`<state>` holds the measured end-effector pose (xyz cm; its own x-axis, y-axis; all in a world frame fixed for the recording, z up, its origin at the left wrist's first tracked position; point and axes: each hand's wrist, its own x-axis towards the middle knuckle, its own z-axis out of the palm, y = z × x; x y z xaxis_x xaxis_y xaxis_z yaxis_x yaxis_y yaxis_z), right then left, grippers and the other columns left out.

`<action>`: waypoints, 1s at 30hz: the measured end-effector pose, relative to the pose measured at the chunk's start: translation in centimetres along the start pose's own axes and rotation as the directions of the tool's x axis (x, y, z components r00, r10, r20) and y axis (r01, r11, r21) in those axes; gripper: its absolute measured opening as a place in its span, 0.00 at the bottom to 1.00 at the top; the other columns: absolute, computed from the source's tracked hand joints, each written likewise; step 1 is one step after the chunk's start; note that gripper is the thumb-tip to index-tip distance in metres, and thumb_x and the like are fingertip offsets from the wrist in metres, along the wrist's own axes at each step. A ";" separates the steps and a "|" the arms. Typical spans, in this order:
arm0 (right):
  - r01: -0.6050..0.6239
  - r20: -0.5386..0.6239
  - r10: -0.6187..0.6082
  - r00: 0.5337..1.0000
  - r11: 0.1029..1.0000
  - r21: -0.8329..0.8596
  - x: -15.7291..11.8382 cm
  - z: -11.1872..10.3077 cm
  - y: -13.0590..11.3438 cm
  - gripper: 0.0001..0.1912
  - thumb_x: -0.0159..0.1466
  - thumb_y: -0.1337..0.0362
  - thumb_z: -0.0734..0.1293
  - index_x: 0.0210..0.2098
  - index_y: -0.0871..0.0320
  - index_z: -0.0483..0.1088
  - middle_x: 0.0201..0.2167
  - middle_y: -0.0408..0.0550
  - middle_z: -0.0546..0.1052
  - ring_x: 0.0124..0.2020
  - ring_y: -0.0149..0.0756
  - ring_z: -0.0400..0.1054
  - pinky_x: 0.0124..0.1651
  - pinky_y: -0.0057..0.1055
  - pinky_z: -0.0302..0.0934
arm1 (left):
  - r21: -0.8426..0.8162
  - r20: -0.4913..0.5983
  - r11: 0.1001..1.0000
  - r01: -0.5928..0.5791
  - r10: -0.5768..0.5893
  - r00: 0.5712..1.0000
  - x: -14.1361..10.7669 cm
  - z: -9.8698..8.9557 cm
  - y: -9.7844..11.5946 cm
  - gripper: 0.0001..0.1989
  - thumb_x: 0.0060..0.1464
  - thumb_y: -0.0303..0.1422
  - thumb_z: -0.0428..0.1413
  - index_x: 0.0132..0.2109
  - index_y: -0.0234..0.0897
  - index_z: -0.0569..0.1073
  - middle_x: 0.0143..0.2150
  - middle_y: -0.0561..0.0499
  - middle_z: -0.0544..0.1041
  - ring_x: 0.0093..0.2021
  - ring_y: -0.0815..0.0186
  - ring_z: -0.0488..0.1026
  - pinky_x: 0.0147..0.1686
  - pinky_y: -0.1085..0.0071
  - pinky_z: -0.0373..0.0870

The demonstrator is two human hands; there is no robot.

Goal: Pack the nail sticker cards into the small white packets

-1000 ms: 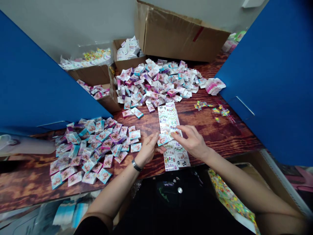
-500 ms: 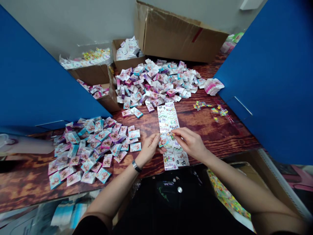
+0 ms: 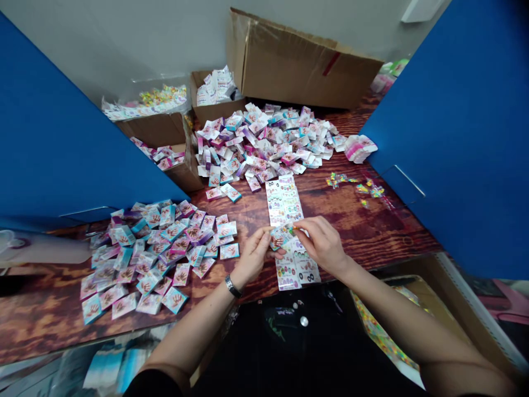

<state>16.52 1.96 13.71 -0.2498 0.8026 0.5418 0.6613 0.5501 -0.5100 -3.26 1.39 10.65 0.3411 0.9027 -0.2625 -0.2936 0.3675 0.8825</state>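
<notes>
We grasp one box in the left hand, between thumb and fingers, probably so that it is steady for the other hand. The right hand pinches a colourful piece at the right end of this box; its exact shape is too small to tell. Both hands are above the sheets, which lie side by side, perhaps to be within easy reach. The boxes make two heaps, one near left and one far, maybe for keeping them apart. The counter has dark reddish wood grain. Around it we see blue panels, a grey wall and, at the far side, a big carton.
</notes>
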 end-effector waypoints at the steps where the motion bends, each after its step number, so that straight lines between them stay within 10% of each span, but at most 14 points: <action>1: 0.011 0.014 -0.011 1.000 1.000 0.004 0.0 0.0 0.1 0.09 0.67 0.67 0.63 0.46 0.55 0.69 0.38 0.50 0.74 0.41 0.40 0.69 0.44 0.37 0.67 | -0.016 0.005 1.000 0.004 -0.004 1.000 0.0 0.0 0.0 0.22 0.56 0.48 0.56 0.50 0.38 0.69 0.39 0.51 0.73 0.29 0.70 0.75 0.30 0.72 0.75; 10: 0.102 0.108 -0.087 0.990 0.986 -0.135 0.2 -0.1 0.5 0.09 0.68 0.66 0.62 0.46 0.57 0.71 0.35 0.51 0.74 0.38 0.39 0.68 0.43 0.37 0.66 | 0.076 0.014 0.997 -0.023 0.022 1.000 0.0 -0.2 -0.1 0.23 0.57 0.48 0.54 0.52 0.37 0.69 0.39 0.52 0.72 0.30 0.69 0.75 0.32 0.71 0.76; 21: -0.071 0.242 0.082 0.967 0.996 -0.051 0.1 0.0 0.3 0.10 0.68 0.62 0.61 0.45 0.57 0.71 0.35 0.49 0.74 0.38 0.38 0.69 0.41 0.33 0.64 | 0.305 0.072 0.945 -0.119 0.101 0.992 -0.2 -0.5 0.5 0.20 0.62 0.46 0.49 0.52 0.35 0.68 0.36 0.52 0.71 0.30 0.69 0.75 0.33 0.70 0.77; 30: -0.338 0.308 0.301 0.903 0.938 0.075 0.9 -0.4 -0.1 0.04 0.63 0.64 0.65 0.33 0.57 0.70 0.32 0.44 0.69 0.30 0.31 0.66 0.34 0.28 0.59 | 0.685 0.166 0.600 -0.413 0.423 0.891 -0.3 -0.3 -0.2 0.15 0.66 0.35 0.45 0.55 0.39 0.67 0.49 0.46 0.73 0.47 0.64 0.72 0.49 0.64 0.71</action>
<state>16.48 2.47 14.49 -0.2438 0.9611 0.1299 0.6521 0.2616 -0.7116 -3.57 1.16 10.39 0.3279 0.9223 0.2045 0.2951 -0.3056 0.9053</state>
